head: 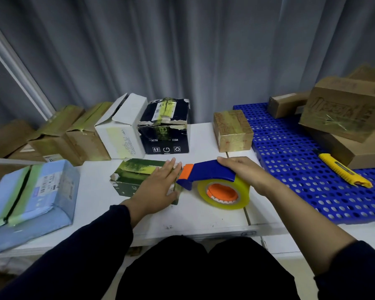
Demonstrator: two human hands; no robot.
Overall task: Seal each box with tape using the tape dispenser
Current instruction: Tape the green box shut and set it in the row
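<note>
A small green box (134,174) lies on the white table (195,213) in front of me. My left hand (158,187) rests flat on its right part, fingers spread. My right hand (240,169) grips the blue and orange tape dispenser (206,172), which carries a roll of clear yellowish tape (225,194). The dispenser's orange nose touches the right end of the green box, by my left fingertips.
A blue box (33,195) lies at the left. Behind stand brown boxes (74,135), a white box (121,128), a black box (166,128) and a small brown box (233,131). At the right, a blue perforated mat (294,161) holds cardboard boxes (342,113) and a yellow utility knife (342,169).
</note>
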